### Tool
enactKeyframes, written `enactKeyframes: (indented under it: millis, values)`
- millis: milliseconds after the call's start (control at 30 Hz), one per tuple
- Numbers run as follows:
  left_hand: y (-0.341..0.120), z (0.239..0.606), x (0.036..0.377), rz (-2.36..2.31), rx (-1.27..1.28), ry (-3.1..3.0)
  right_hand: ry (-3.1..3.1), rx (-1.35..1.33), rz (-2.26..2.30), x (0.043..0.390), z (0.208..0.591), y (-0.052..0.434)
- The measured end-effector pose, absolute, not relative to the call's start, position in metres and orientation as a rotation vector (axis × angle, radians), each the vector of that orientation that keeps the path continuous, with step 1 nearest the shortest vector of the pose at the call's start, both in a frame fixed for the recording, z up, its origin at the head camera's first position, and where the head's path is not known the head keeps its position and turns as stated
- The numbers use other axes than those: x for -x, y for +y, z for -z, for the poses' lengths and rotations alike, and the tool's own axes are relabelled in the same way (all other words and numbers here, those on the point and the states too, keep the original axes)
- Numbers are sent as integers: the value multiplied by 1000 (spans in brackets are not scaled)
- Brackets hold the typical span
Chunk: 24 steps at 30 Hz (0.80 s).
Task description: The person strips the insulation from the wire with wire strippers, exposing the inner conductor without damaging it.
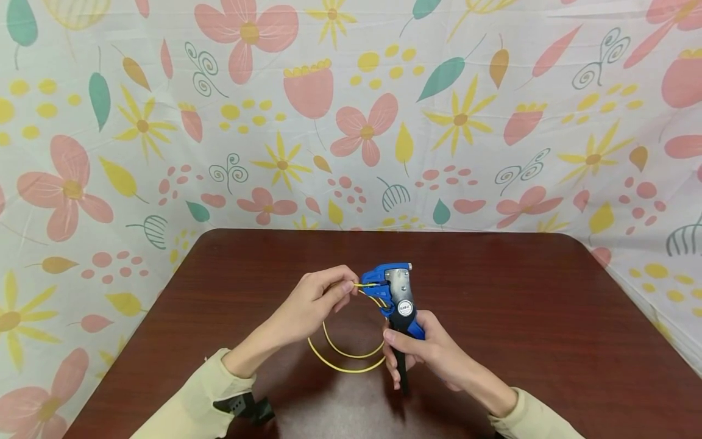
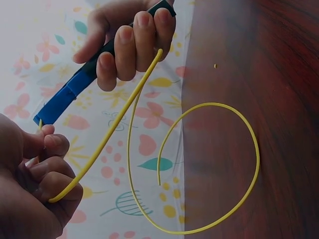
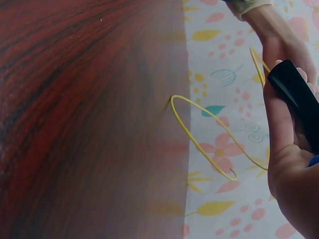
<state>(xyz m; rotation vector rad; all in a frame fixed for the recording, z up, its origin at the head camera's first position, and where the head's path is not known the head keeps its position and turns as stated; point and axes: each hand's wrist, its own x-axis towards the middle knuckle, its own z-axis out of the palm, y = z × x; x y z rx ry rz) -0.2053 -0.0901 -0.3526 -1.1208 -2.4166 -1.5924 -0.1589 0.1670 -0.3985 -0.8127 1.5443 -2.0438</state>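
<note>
My right hand (image 1: 417, 350) grips the black handles of a blue wire stripper (image 1: 396, 299), held upright above the dark wooden table (image 1: 521, 317). My left hand (image 1: 329, 296) pinches a thin yellow wire (image 1: 345, 360) close to its end and holds that end at the stripper's blue head. The rest of the wire hangs in a loop between my hands. In the left wrist view the yellow wire (image 2: 214, 164) runs from my left hand's fingers (image 2: 47, 174) past the right hand on the stripper's handle (image 2: 99, 69). The right wrist view shows the black handle (image 3: 296, 97) in my palm and the wire loop (image 3: 209, 134).
A flowered cloth (image 1: 351, 110) hangs behind and around the table. A tiny yellow scrap (image 2: 215, 65) lies on the wood. The table's rounded back corners are near the cloth.
</note>
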Motion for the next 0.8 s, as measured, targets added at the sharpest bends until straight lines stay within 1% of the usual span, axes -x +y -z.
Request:
enactKeyframes:
  millis: [333,800]
  values:
    - [-90,348,204,1555,1092,-2465,1571,842,2055,162,406,167]
    - [-86,348,203,1588,1066,-2468,1633,800,2072,160,403,164]
